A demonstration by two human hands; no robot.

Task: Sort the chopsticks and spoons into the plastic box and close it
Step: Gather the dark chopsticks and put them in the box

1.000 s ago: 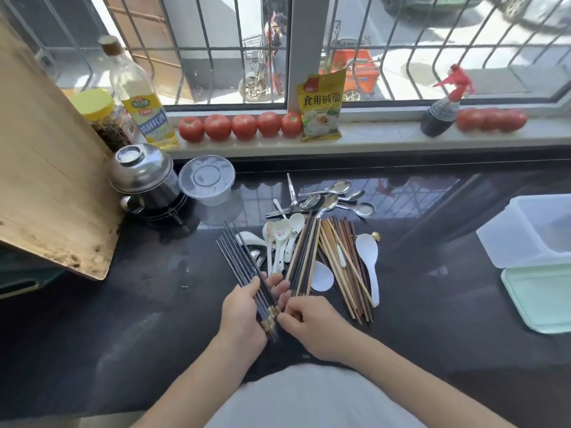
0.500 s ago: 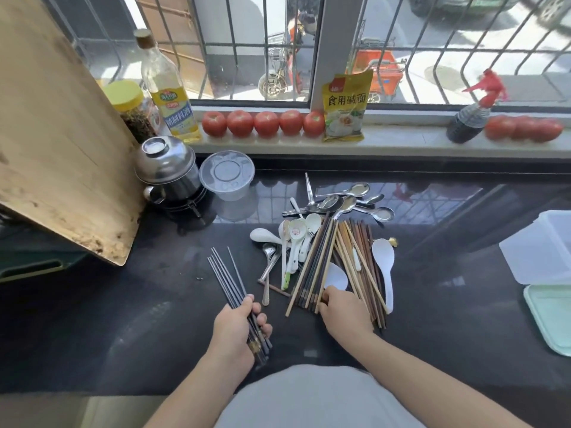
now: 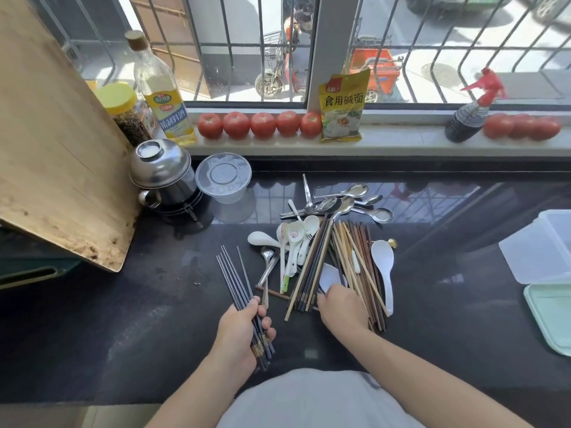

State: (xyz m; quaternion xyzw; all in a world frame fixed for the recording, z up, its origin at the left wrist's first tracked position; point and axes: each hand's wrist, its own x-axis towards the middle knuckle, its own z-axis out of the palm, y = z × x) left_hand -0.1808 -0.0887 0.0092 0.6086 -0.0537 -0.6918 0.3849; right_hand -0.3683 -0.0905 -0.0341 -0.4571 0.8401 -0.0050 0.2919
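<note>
Your left hand (image 3: 239,327), low and centre-left in the frame, had its grip wrapped around a bundle of dark chopsticks (image 3: 236,278), their tips fanning up and to the left over the black surface (image 3: 139,304). Your right hand (image 3: 341,307) sat just to the right of it, fingers down on the near ends of the mixed wooden chopsticks (image 3: 346,261); whether that grip had actually pinched any, I could not tell, since the knuckles hid the fingertips. That pile ran with its long axis from your hand up toward the window, with white ceramic spoons (image 3: 295,239) to its left and one long white spoon (image 3: 384,270) on its right edge. Metal spoons (image 3: 343,203) lay crossed at the far end of the heap. The clear plastic box (image 3: 543,251) stood open at the right edge of the frame, its pale green lid (image 3: 550,316) just below it, both well apart from the pile and clearly nearer your right hand. So any load had to travel rightward, and the box held nothing that I could make out.
</note>
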